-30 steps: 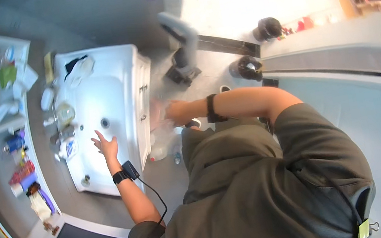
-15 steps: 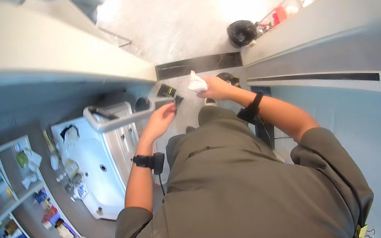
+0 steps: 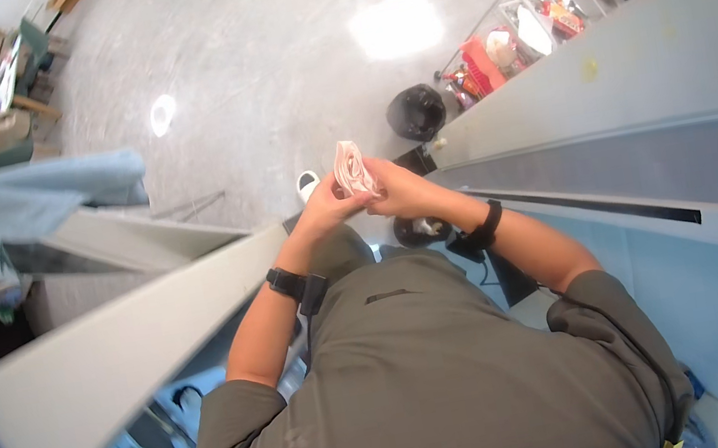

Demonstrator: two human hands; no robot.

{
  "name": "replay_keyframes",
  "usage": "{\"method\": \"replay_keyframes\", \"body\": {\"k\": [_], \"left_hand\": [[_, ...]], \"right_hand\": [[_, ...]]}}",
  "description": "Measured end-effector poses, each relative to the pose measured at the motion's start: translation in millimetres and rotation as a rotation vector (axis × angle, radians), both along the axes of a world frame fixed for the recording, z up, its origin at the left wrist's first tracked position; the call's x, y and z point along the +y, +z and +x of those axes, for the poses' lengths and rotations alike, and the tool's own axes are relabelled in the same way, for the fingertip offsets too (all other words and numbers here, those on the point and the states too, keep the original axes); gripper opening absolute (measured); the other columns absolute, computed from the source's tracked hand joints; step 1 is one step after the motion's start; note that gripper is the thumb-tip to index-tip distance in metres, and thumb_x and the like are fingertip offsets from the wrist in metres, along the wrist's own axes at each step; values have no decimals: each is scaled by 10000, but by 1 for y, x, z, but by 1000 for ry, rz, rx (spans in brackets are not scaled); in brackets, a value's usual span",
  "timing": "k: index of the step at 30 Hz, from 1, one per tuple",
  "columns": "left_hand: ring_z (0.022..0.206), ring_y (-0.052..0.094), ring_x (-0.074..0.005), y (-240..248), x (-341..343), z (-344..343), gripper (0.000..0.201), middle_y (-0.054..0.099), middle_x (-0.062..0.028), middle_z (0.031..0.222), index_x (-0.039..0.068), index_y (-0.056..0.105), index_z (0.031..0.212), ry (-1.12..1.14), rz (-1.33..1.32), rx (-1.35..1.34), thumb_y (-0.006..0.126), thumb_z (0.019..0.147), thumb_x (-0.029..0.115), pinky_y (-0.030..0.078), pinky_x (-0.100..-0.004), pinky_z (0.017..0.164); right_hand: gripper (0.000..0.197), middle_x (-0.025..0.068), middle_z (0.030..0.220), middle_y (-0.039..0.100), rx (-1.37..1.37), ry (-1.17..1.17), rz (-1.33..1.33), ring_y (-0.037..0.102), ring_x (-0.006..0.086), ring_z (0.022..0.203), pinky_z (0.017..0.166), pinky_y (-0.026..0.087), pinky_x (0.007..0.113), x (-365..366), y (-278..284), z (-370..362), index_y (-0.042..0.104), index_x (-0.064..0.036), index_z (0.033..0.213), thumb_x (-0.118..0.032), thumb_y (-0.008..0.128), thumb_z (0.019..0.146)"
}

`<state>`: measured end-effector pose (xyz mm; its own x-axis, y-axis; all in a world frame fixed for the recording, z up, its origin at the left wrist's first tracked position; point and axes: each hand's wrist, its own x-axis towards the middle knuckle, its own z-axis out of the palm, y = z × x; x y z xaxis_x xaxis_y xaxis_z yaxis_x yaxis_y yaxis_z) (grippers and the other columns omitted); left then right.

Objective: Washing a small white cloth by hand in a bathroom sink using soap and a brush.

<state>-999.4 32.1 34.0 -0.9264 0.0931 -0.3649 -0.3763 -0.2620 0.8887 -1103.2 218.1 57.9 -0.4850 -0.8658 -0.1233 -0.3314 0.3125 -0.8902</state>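
Note:
A folded, pale pink cloth (image 3: 350, 165) is held up in front of my body, its layered folds facing upward. My left hand (image 3: 322, 215) pinches its lower left side, with the thumb across the bottom. On the other side my right hand (image 3: 401, 190) grips the lower right of the same cloth, its fingers partly hidden. The two hands almost meet beneath it. Each wrist wears a black strap with a small box.
A black-lined bin (image 3: 417, 114) stands beyond my right hand. Beside it, a wire rack (image 3: 527, 34) holds packets. A pale wall edge (image 3: 150, 339) lies left, with a light blue cloth (image 3: 43, 206) draped beyond it. A white shoe (image 3: 308, 185) shows below.
My left hand has come over from near the grey handle-like frame to the cloth that my right hand holds. I have moved forward; the sink has mostly left view, and more open floor shows.

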Motion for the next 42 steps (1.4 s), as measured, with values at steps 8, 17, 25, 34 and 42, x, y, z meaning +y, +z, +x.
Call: {"method": "replay_keyframes", "body": {"k": [8,17,25,34,42], "left_hand": [[1046,648,-138,-3,-148,-182,512,656,-67,1195,-3,528,1367,-170,87,-55,651,872,38,538,-304,893],[752,548,-98,18,-274,-408,437,661,-31,1019,-2,576,1311,-308,90,-164,567,877,51,455,-270,646],[858,641,-126,-17,-324,-615,254,706,-42,950,-4,683,1149,-245,-277,-177,600,951,130,511,-285,753],[989,688,-217,75,-323,-904,296,695,-124,1134,-20,627,1220,-210,-328,103,648,945,90,564,-329,848],[1095,644,-215,88,-257,-1220,670,588,-132,1309,35,462,1437,-608,-190,244,797,871,162,552,-340,887]], "right_hand": [[573,124,1184,680,-353,-319,75,661,173,977,866,532,323,-91,15,-151,524,-9,1407,-90,671,859],[419,85,969,707,-351,-665,66,634,142,818,755,515,290,-143,43,-321,643,1,1228,-104,588,826],[278,52,947,663,-517,-645,-93,606,132,872,772,513,303,-170,-14,-568,666,-17,1109,-186,636,890],[294,59,910,642,-676,-563,-174,613,120,798,687,514,275,-232,51,-866,639,-6,1059,-260,684,917],[364,63,1006,649,-672,-564,-201,629,133,902,794,550,300,-206,39,-1147,625,3,1090,-341,669,978]]}}
